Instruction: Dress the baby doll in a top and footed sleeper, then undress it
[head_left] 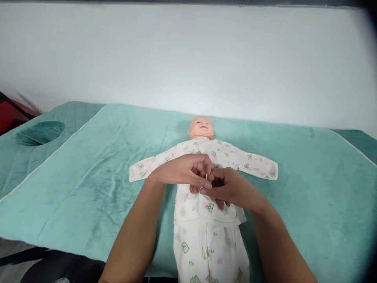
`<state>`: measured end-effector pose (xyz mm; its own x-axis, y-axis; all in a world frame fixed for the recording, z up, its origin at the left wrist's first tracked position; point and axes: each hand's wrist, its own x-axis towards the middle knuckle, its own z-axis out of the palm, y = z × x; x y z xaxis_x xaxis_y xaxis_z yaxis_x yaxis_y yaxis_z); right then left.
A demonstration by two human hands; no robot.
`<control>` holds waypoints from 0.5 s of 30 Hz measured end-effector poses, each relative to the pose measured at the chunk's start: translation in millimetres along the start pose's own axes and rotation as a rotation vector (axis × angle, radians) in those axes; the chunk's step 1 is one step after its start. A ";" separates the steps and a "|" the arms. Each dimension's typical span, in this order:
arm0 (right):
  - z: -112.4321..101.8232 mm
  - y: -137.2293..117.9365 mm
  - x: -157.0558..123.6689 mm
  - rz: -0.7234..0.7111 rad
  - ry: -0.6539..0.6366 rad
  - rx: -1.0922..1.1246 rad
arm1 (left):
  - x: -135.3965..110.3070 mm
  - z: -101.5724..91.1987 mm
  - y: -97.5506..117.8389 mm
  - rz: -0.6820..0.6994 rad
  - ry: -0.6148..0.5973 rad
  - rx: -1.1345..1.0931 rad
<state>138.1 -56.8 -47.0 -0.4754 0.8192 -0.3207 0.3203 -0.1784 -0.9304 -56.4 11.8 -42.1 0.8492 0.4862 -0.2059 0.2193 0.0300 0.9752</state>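
A baby doll (201, 127) lies on its back, dressed in a white long-sleeved top (188, 202) with small printed animals. Matching trousers (219, 251) cover its legs. Over the middle of the chest, my left hand (191, 171) pinches the front of the top with thumb and fingers. Right beside it, my right hand (226, 186) is closed on the same front edge. The fingertips of both hands nearly meet, and a bit of white cloth shows between them. Whatever fastening lies there is hidden by my fingers. Both sleeves stretch out sideways.
A green plush cover (88, 188) lies over the bed under the doll. At the left end, the bed has an oval face hole (41, 133). A white wall (188, 59) rises behind. A black chair-like object (61, 267) stands at the lower left, with something red (11, 116) farther back.
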 end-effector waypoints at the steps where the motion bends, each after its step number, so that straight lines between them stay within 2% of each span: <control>1: 0.5 -0.5 0.2 -0.006 -0.002 -0.003 | -0.2 0.7 0.3 -0.003 0.012 0.018; 4: -0.6 0.0 0.8 -0.021 -0.013 0.013 | -0.9 0.5 -0.8 0.010 0.011 0.012; 9: -7.0 4.9 1.9 -0.024 -0.069 0.064 | -2.1 -5.3 -4.2 0.097 -0.088 -0.095; 15: -7.1 7.0 2.3 -0.020 -0.059 0.073 | -2.5 -9.1 -7.3 0.116 -0.116 -0.111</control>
<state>145.1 -52.3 -52.9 -0.5288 0.7901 -0.3101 0.2510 -0.2035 -0.9464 -64.4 18.3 -48.0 0.9170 0.3880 -0.0930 0.0675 0.0789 0.9946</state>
